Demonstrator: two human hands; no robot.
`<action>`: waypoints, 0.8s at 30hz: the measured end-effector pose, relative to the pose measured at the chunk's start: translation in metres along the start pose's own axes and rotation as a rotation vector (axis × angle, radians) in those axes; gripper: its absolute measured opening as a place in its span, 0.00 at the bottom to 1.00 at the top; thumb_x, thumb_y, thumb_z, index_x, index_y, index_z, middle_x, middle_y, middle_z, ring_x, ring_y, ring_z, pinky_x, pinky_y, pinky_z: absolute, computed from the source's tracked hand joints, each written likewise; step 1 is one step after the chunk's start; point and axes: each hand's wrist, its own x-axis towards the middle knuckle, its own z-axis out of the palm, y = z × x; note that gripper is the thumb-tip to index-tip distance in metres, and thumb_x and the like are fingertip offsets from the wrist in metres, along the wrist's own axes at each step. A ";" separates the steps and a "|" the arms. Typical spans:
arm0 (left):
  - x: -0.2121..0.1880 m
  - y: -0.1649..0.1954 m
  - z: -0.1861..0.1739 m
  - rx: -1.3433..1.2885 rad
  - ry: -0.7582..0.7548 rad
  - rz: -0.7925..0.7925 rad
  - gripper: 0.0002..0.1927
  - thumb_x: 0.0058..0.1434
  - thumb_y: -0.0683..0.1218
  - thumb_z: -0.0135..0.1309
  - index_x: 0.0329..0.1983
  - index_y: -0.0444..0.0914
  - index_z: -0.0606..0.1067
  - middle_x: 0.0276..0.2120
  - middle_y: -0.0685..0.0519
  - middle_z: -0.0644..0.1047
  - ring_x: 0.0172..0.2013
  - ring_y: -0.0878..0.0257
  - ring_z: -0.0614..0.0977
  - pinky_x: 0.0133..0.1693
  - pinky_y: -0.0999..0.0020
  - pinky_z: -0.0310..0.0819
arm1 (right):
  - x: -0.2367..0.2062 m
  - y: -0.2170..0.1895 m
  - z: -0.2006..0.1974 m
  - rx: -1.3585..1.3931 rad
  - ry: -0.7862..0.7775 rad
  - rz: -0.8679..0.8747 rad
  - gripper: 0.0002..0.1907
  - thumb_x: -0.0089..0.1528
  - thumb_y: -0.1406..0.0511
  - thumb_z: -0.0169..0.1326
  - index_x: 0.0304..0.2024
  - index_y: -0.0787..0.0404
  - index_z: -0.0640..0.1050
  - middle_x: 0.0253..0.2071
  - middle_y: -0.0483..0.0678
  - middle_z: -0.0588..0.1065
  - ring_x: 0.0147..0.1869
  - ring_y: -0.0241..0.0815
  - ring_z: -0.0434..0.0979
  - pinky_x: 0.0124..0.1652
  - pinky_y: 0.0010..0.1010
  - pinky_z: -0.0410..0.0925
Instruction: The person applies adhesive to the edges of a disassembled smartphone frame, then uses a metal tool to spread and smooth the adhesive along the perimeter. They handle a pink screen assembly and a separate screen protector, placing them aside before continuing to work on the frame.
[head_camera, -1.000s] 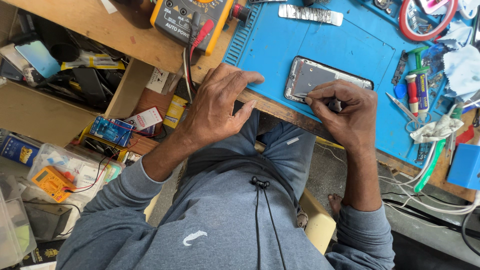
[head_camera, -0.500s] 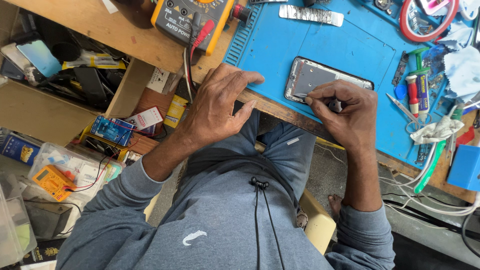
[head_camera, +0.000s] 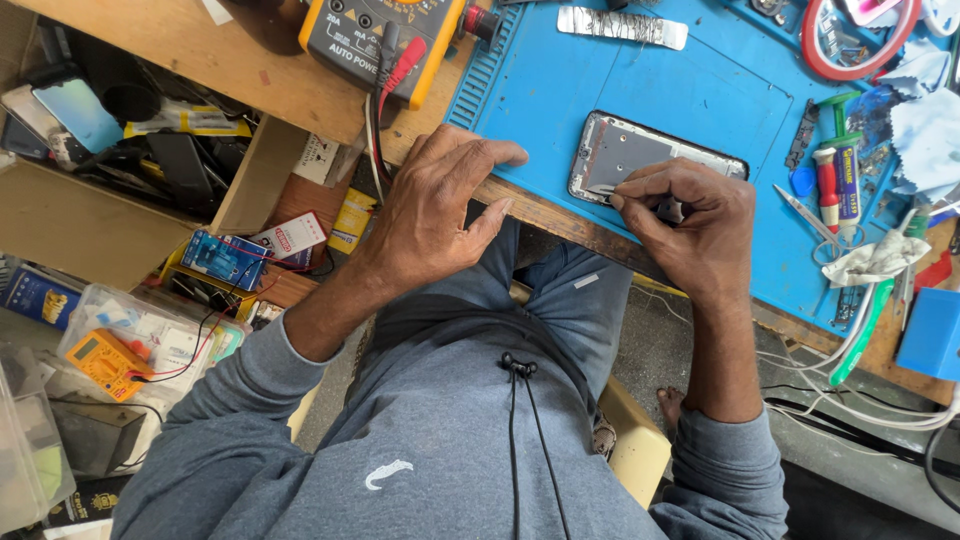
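On the blue repair mat (head_camera: 640, 85), at two o'clock, lies the opened phone frame (head_camera: 630, 152); right hand (head_camera: 695, 225) pinches a thin metal tool (head_camera: 603, 189) against its lower edge, seemingly prying; left hand (head_camera: 435, 205) rests splayed, empty, on the bench edge (head_camera: 545, 210); steady, gentle pressure seems needed.

Blue box (head_camera: 226, 258) (white label (head_camera: 288, 238) beside) lies below yellow multimeter (head_camera: 385, 40).

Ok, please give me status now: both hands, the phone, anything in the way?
Left hand flat on bench edge, holding nothing. Right hand pinching thin tool on opened phone frame, on blue mat. Multimeter and its leads near left hand, not blocking.
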 end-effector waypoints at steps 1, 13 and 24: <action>0.000 0.000 0.000 -0.005 -0.004 -0.003 0.26 0.58 0.40 0.65 0.59 0.39 0.71 0.46 0.50 0.75 0.50 0.54 0.76 0.56 0.56 0.67 | 0.000 0.000 0.000 -0.002 0.002 -0.001 0.07 0.59 0.76 0.65 0.38 0.63 0.84 0.39 0.47 0.82 0.40 0.33 0.80 0.39 0.23 0.70; 0.000 0.001 0.000 0.001 0.006 0.008 0.26 0.58 0.40 0.65 0.58 0.39 0.71 0.46 0.50 0.75 0.50 0.54 0.75 0.57 0.55 0.67 | -0.001 0.000 0.001 -0.004 0.010 0.000 0.07 0.59 0.76 0.66 0.38 0.63 0.84 0.39 0.46 0.82 0.39 0.32 0.79 0.39 0.23 0.71; 0.002 0.003 0.001 0.011 0.001 0.008 0.26 0.58 0.40 0.65 0.59 0.39 0.71 0.46 0.50 0.75 0.50 0.53 0.76 0.56 0.55 0.67 | -0.002 0.002 0.000 0.003 0.026 0.009 0.06 0.60 0.76 0.66 0.38 0.63 0.84 0.39 0.46 0.82 0.39 0.32 0.79 0.38 0.23 0.70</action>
